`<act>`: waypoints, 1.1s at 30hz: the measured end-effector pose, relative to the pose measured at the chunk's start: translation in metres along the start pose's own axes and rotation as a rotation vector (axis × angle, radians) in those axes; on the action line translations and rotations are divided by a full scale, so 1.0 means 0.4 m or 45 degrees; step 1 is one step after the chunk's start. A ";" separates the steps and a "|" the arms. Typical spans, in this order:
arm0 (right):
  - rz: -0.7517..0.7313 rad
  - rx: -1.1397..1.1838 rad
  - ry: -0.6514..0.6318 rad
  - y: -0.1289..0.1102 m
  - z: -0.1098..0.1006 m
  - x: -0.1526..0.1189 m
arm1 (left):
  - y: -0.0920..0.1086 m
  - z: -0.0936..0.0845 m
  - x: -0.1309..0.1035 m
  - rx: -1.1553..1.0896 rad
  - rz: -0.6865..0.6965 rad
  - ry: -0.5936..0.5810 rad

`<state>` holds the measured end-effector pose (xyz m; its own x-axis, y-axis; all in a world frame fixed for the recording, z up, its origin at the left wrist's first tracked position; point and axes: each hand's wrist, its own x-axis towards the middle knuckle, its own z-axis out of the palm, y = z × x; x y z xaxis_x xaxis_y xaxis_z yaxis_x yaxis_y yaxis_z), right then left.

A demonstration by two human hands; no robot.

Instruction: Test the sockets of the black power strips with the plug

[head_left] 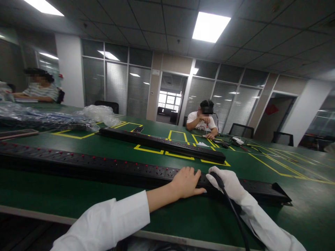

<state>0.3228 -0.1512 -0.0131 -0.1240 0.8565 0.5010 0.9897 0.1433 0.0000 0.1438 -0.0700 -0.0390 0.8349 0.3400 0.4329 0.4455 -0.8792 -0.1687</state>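
A long black power strip dotted with small red buttons (146, 174) runs from the frame's left edge to its lower right. The bare left hand (187, 182) rests across it, grip spread; the white-gloved right hand (229, 183) pinches the thick end of a black cable (232, 209) beside it. Behind lies a second black strip (162, 144), on the yellow-taped green bench (65, 195).

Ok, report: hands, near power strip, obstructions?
Left hand on near power strip. Gloved right hand gripping black cable. Far power strip beyond, not blocking.
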 end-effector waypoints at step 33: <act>0.271 0.318 0.075 0.102 -0.028 -0.028 | -0.003 0.011 0.001 0.009 0.011 0.025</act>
<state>0.3655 -0.1606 -0.0091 0.0952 0.8512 0.5162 0.9437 0.0878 -0.3188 0.1451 -0.0675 -0.0423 0.8322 0.3254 0.4489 0.4405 -0.8797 -0.1790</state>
